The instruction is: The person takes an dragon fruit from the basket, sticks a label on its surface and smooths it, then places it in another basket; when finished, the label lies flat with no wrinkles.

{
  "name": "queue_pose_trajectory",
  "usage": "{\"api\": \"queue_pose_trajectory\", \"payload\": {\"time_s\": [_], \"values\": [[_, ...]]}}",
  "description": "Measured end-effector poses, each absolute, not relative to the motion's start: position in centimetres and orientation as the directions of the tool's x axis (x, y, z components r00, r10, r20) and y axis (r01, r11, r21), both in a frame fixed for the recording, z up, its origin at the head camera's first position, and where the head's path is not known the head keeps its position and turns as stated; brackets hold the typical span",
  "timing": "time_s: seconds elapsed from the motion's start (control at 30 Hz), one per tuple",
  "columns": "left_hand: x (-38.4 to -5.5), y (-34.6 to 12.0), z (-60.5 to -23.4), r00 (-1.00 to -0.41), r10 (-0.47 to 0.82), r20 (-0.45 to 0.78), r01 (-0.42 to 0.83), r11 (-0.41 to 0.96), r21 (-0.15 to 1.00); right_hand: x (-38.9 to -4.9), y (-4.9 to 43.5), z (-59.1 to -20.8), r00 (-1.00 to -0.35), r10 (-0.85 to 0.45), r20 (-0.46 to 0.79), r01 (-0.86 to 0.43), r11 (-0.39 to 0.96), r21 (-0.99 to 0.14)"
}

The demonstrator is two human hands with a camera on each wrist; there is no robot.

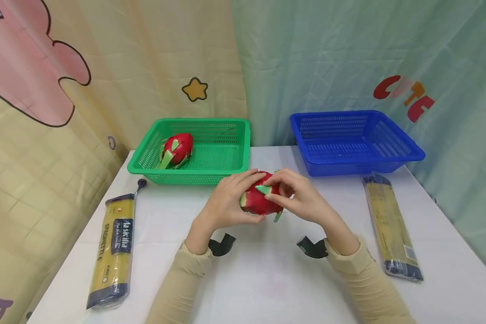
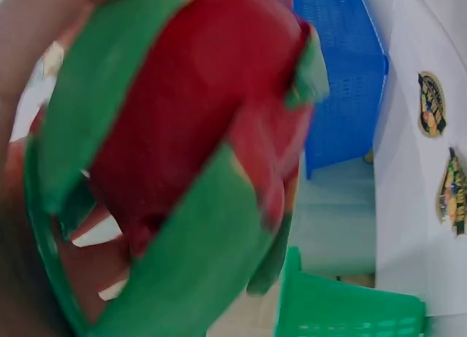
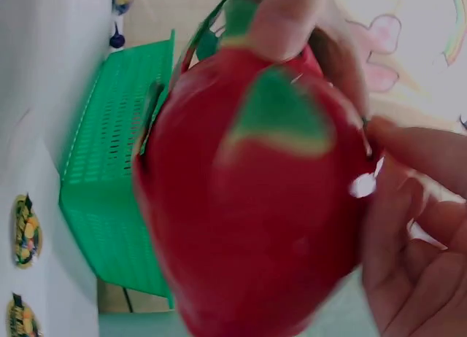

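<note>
A red dragon fruit (image 1: 259, 204) with green scales is held up between both hands over the white table. My left hand (image 1: 228, 200) grips it from the left, thumb below and fingers over the top. From the right side, my right hand (image 1: 301, 198) pinches one pale green scale (image 1: 263, 189) between thumb and forefinger. Long green scales (image 2: 211, 257) fill much of the left wrist view. The right wrist view shows the fruit's smooth red skin (image 3: 255, 213), blurred, with right fingers at its edge.
A green basket (image 1: 243, 173) at the back left holds another dragon fruit (image 1: 182, 146). At the back right stands a blue basket (image 1: 360, 161). Spaghetti packs lie at the left (image 1: 113, 252) and right (image 1: 390, 225). A small dark round thing (image 1: 141, 182) lies by the left pack.
</note>
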State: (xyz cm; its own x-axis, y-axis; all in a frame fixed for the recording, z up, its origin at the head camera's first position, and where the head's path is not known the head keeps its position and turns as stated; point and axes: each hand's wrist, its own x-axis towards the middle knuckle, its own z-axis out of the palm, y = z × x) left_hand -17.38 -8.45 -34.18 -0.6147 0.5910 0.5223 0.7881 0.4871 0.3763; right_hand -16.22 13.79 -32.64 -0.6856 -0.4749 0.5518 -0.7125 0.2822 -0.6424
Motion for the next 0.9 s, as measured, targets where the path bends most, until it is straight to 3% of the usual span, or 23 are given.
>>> {"api": "queue_pose_trajectory", "payload": {"time_s": [0.13, 0.2, 0.4, 0.47, 0.6, 0.9], "values": [[-17.9, -8.7, -34.7, -0.648, 0.586, 0.486, 0.745, 0.356, 0.564, -17.2, 14.8, -33.3, -0.722, -0.364, 0.588, -0.669, 0.153, -0.727], [-18.1, -8.8, -34.9, -0.673, 0.586, 0.451, 0.699, 0.305, 0.646, -17.8, 15.7, -33.7, -0.74, -0.368, 0.563, -0.643, 0.139, -0.753], [-18.3, -9.4, -35.5, -0.733, 0.594, 0.332, 0.575, 0.279, 0.769, -19.4, 17.6, -35.0, -0.733, -0.622, 0.275, -0.457, 0.15, -0.877], [-18.3, -9.5, -35.8, -0.752, 0.598, 0.277, 0.53, 0.3, 0.793, -19.8, 17.7, -35.5, -0.718, -0.673, 0.178, -0.374, 0.156, -0.914], [-18.5, -9.5, -36.4, -0.776, 0.604, 0.179, 0.465, 0.358, 0.81, -20.3, 17.6, -36.6, -0.7, -0.706, 0.104, -0.281, 0.139, -0.95], [-18.9, -8.8, -38.0, -0.736, 0.663, 0.137, 0.497, 0.39, 0.775, -21.2, 17.6, -38.9, -0.696, -0.717, 0.034, -0.231, 0.179, -0.956]]}}
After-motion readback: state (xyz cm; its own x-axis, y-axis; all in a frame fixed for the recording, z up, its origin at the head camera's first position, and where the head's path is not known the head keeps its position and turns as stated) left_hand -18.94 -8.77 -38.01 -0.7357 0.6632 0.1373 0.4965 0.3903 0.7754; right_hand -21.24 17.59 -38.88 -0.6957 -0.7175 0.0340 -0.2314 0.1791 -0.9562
